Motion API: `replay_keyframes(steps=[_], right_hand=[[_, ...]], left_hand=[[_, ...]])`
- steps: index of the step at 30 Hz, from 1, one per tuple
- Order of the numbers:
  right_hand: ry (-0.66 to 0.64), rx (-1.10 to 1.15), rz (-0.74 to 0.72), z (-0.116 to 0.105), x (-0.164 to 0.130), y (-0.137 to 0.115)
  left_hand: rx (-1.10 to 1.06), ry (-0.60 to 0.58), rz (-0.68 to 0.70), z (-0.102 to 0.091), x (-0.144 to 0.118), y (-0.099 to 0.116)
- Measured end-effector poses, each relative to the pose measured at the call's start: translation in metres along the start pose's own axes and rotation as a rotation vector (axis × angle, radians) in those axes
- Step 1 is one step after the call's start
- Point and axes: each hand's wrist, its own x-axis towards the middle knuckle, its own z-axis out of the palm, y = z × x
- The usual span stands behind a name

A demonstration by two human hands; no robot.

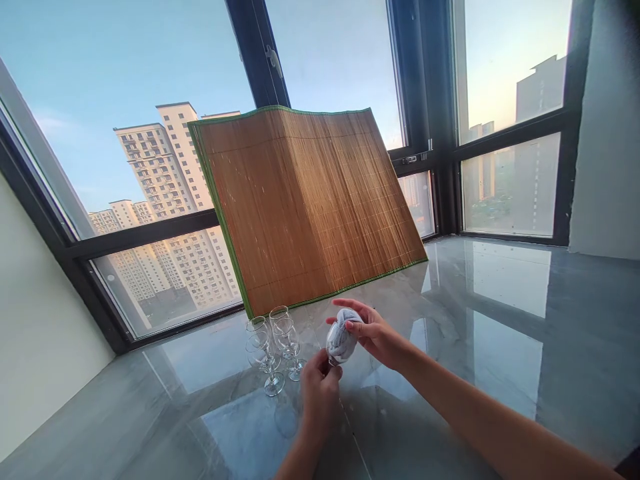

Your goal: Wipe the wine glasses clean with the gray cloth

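A stemmed wine glass [332, 348] is tilted in front of me, its bowl stuffed with a light grey cloth [345, 328]. My left hand [320, 381] is closed around the stem below the bowl; the foot is hidden by the fingers. At the rim, my right hand [367, 328] pinches the cloth between thumb and fingers, with one finger stretched out to the left. Just left of my hands, several clear stemmed glasses [274, 383] stand upright close together on the shiny grey surface.
A brown bamboo mat [310, 213] with green edging leans against the windows behind the glasses. The glossy grey marble-like surface [480, 400] reflects the windows. Dark window frames [435, 133] run along the back, and a white wall [605, 147] rises at the right.
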Motion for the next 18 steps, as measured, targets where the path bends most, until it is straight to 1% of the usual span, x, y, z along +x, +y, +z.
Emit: replay_keyframes(steps=[12,18], right_hand=[[-0.044,0.054,-0.009,-0.0031,0.0007,0.0024],[-0.01,0.098,0.008,-0.0004,0.0001,0.0027]], left_hand=[[-0.051,-0.001,-0.007,-0.0004,-0.0004,0.006],[-0.079,-0.027,-0.025,-0.0002,0.0004,0.006]])
